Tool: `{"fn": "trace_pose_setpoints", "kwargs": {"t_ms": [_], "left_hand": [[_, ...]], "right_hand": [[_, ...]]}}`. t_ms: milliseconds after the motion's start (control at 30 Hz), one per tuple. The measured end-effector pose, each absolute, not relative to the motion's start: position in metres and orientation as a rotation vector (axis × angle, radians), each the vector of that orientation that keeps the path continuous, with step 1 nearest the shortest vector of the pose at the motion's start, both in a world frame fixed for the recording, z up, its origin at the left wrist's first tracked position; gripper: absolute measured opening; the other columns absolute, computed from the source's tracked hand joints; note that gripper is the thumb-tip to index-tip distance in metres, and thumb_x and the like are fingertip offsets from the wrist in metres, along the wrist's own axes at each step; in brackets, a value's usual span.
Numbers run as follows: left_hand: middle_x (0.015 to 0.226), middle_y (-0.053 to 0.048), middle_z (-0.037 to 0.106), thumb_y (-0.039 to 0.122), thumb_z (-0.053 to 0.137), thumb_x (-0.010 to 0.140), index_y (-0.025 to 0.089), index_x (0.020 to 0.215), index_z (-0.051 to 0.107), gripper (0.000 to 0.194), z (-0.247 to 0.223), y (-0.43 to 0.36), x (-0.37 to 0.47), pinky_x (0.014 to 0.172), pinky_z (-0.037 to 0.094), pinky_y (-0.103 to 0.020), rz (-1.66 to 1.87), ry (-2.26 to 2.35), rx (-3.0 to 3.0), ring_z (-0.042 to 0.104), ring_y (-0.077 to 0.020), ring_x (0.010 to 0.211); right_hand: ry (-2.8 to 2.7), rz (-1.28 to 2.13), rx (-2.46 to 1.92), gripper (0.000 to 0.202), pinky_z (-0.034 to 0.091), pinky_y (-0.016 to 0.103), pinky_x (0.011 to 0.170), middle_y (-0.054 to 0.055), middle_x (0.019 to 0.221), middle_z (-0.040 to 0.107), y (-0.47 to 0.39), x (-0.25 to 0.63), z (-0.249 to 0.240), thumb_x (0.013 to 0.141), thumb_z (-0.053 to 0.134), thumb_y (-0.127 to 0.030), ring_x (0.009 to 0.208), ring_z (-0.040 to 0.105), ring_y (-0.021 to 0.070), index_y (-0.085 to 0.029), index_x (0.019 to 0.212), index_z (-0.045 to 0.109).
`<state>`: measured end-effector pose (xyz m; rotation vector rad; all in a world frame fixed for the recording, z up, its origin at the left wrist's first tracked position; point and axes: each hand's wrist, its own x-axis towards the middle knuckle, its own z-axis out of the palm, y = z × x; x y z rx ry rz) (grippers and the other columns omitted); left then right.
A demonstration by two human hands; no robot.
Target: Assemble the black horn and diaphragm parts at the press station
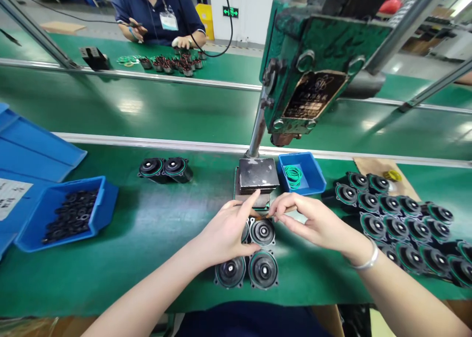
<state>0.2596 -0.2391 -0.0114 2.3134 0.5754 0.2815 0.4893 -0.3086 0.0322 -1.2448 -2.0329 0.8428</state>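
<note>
Several black round motor housings stand close together in front of me, with green rings around their upper rims. My left hand (230, 229) spans the far pair, thumb on the near side and fingers on the far side, gripping the far right housing (263, 231). It partly hides the far left one. Pinched in my right hand (300, 216) is a thin brown stick-like tool (291, 209), whose tip reaches the far rim of that housing. Two nearer housings, a left one (230, 269) and a right one (264, 269), stand below my hands.
A green press (313, 76) rises above its metal block (258, 174). Beside it, a blue bin (309, 172) holds green rings (293, 176). More housings (396, 227) fill the right; two (162, 167) stand back left. Another blue bin (105, 204) contains small black parts. Across sits a person (158, 12).
</note>
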Motion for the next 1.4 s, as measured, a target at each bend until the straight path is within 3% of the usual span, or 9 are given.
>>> {"fn": "trace_pose_setpoints", "kwargs": {"t_ms": [300,467,633,833,1100,1267,1400], "left_hand": [[0.116,-0.01,0.069,0.026,0.081,0.07,0.022,0.154,-0.002,0.118,-0.012,-0.238,0.262,0.103,0.039,-0.051,0.286,0.556,2.364,0.061,-0.0305,0.116],[0.118,-0.011,0.068,0.025,0.081,0.07,0.02,0.153,0.002,0.114,-0.011,-0.238,0.262,0.104,0.038,-0.049,0.311,0.515,2.36,0.06,-0.0291,0.119],[0.117,-0.011,0.07,0.026,0.081,0.071,0.02,0.153,0.0,0.116,-0.011,-0.238,0.262,0.105,0.038,-0.05,0.326,0.479,2.384,0.062,-0.0291,0.117],[0.123,-0.014,0.067,0.026,0.079,0.07,0.018,0.154,-0.001,0.115,-0.012,-0.236,0.26,0.099,0.043,-0.049,0.353,0.435,2.439,0.06,-0.0342,0.12],[0.123,-0.014,0.067,0.02,0.076,0.071,0.018,0.154,-0.003,0.115,-0.013,-0.232,0.257,0.098,0.044,-0.05,0.339,0.39,2.43,0.059,-0.0353,0.12],[0.107,-0.01,0.073,0.016,0.072,0.071,0.013,0.153,-0.007,0.113,-0.012,-0.232,0.258,0.096,0.044,-0.048,0.326,0.374,2.44,0.065,-0.0325,0.11],[0.117,-0.015,0.069,0.019,0.077,0.068,0.011,0.153,-0.003,0.117,-0.011,-0.233,0.26,0.096,0.045,-0.046,0.284,0.413,2.456,0.062,-0.0336,0.115]], "right_hand": [[-2.191,0.56,-1.43,0.009,0.052,0.026,0.07,0.004,0.093,0.063,-0.342,0.48,0.045,0.098,0.045,-0.015,0.078,0.064,0.0132,-0.02,0.106,0.047],[-2.121,0.643,-1.444,0.011,0.055,0.025,0.07,0.004,0.095,0.065,-0.358,0.467,0.036,0.098,0.047,-0.017,0.077,0.067,0.0123,-0.021,0.108,0.047],[-1.856,0.667,-1.331,0.011,0.056,0.019,0.067,-0.001,0.084,0.067,-0.351,0.455,0.026,0.097,0.055,-0.018,0.072,0.07,0.0091,-0.022,0.104,0.048],[-1.962,0.31,-1.282,0.013,0.056,0.023,0.073,0.003,0.091,0.067,-0.335,0.448,0.028,0.094,0.058,-0.015,0.088,0.068,0.014,-0.021,0.101,0.049],[-2.341,0.271,-1.235,0.007,0.054,0.029,0.068,0.006,0.089,0.063,-0.32,0.436,0.033,0.098,0.046,-0.015,0.078,0.062,0.0163,-0.019,0.104,0.046],[-2.429,0.336,-1.161,0.009,0.054,0.03,0.07,0.006,0.089,0.063,-0.325,0.433,0.038,0.096,0.048,-0.011,0.079,0.062,0.0165,-0.018,0.103,0.047],[-2.447,0.429,-1.173,0.015,0.056,0.03,0.075,0.008,0.096,0.067,-0.338,0.437,0.043,0.095,0.049,-0.009,0.085,0.066,0.0171,-0.017,0.108,0.048]]}}
